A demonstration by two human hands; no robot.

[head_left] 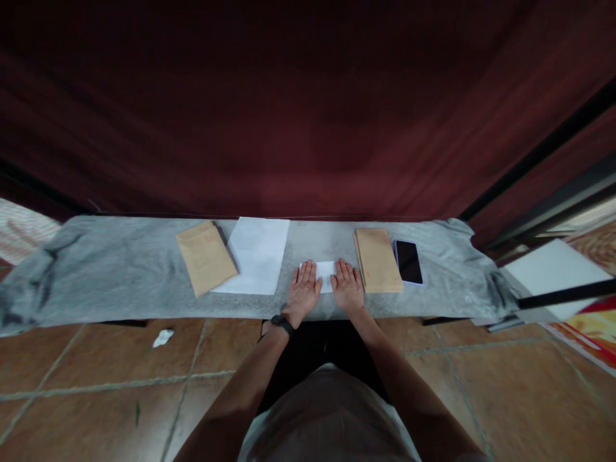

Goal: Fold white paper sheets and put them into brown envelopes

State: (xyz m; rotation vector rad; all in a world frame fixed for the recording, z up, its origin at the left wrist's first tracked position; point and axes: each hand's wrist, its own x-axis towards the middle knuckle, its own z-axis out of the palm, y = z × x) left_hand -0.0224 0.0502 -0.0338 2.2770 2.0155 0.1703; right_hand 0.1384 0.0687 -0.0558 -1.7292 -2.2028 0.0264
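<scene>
A small white folded sheet of paper (326, 276) lies on the grey cloth in front of me. My left hand (303, 290) rests flat on its left end, fingers stretched out. Over the right end lies my right hand (348, 287), also flat with extended fingers. The palms hide both ends of the paper. Left of my hands, larger white sheets (260, 253) lie on the cloth, with a brown paper envelope (206, 256) overlapping their left edge. Close by my right hand is a stack of brown envelopes (379, 260).
A phone (409, 262) with a dark screen lies right of the envelope stack. The narrow table is covered by a grey cloth (120, 269). Behind it hangs a dark red curtain (308, 128). A crumpled white scrap (163, 338) is on the tiled floor. A white board (556, 276) stands at the far right.
</scene>
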